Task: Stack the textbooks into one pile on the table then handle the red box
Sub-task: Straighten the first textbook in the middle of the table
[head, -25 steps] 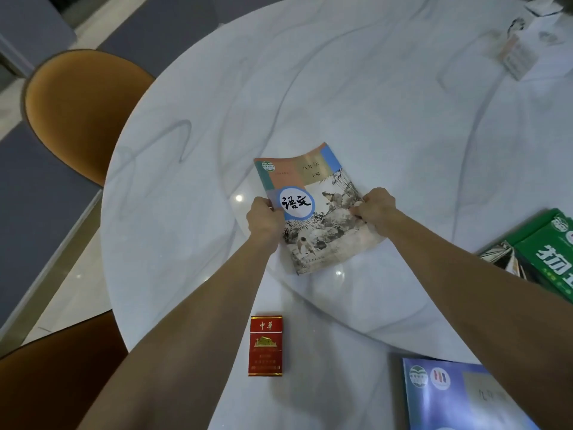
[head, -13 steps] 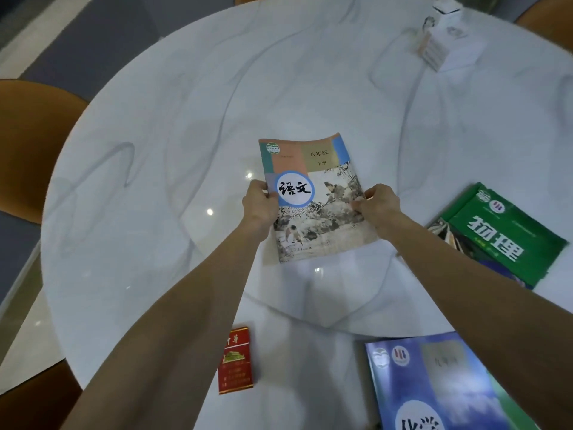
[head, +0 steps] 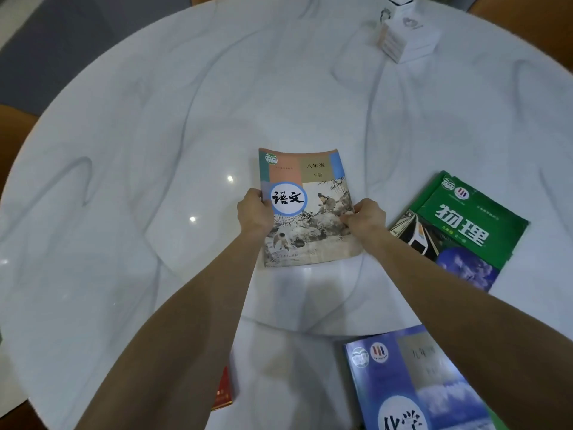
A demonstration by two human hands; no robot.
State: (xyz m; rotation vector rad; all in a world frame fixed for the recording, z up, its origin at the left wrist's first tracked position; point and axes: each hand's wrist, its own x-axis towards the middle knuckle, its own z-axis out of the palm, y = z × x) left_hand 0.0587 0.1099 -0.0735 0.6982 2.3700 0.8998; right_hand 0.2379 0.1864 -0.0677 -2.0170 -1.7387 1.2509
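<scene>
- Table point(head: 155, 150): round, white marbled top w/ grey veining; carries all items listed below.
- Language textbook point(head: 305, 209): lies near table centre, cover up, painted scene w/ blue-ringed white title circle. Top edge slightly curled.
- Left hand point(head: 254, 212): at the book's left edge, approx. mid-height. Fingers closed on the edge, thumb side on the cover beside the title circle.
- Right hand point(head: 366, 217): at the book's right edge, approx. same height. Fingers point(head: 348, 219) pinched on the edge, tips resting on the cover.
- Both forearms extend from the near side of the table to the book; bare, no sleeves visible.
- Green physics textbook point(head: 465, 225): right of the held book, apart from it, rotated at an angle, cover up. A second edge shows along its outline; cannot tell whether this is another book beneath.
- Blue chemistry textbook point(head: 412, 386): near-right area of table, cover up, partly hidden by the right forearm and cut off by frame bottom. Green strip shows at its lower right corner; source unclear.
- Red box point(head: 224, 391): near edge of table, close to the person, mostly hidden behind the left forearm; only one end visible. Not touched by either hand.
- White box point(head: 409, 35): far side of table, well apart from the books; details too small to read.
- Orange chair point(head: 15, 131): partly visible beyond table's left rim.
</scene>
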